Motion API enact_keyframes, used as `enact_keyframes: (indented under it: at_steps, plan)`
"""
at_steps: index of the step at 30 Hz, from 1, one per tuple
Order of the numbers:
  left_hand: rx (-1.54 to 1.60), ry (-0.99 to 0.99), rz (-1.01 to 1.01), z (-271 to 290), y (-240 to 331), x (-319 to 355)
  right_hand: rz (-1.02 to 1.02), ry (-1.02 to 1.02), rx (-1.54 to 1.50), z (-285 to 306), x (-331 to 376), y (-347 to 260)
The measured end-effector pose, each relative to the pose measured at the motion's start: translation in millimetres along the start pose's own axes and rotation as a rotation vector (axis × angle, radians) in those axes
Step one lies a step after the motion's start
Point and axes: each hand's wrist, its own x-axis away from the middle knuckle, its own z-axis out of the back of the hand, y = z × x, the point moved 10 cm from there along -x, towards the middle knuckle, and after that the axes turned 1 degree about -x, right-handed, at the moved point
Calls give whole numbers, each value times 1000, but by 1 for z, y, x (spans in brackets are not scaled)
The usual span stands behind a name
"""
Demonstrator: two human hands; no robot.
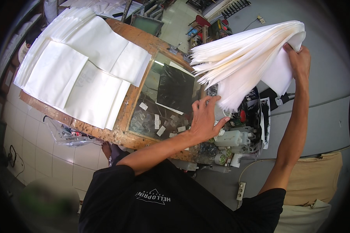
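Note:
My right hand, raised at the right, grips one end of a thick bundle of white sheets. The bundle bends over at that hand, and its loose edges fan out to the left and downward. My left hand is below the bundle's lower edges with its fingers spread, holding nothing. Its fingertips come close to the sheets; I cannot tell whether they touch. Under and beyond the left hand, a dark rectangular sheet lies on a glass panel set in the worktable.
Stacks of white sheets cover the left of the wooden worktable. Small white labels are scattered on the glass. Translucent plastic jugs stand at its right. A power strip and cable lie on the floor. Tan cloth hangs lower right.

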Motion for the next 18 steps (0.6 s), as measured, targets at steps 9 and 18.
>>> enact_keyframes:
  at_steps: [9,18]
  plan:
    - [271,-198,39,-21,-45,-56,186,32,-35,8,18,-40]
    - [9,-247,-333,3,-43,-57,138,-41,-96,22,13,-32]
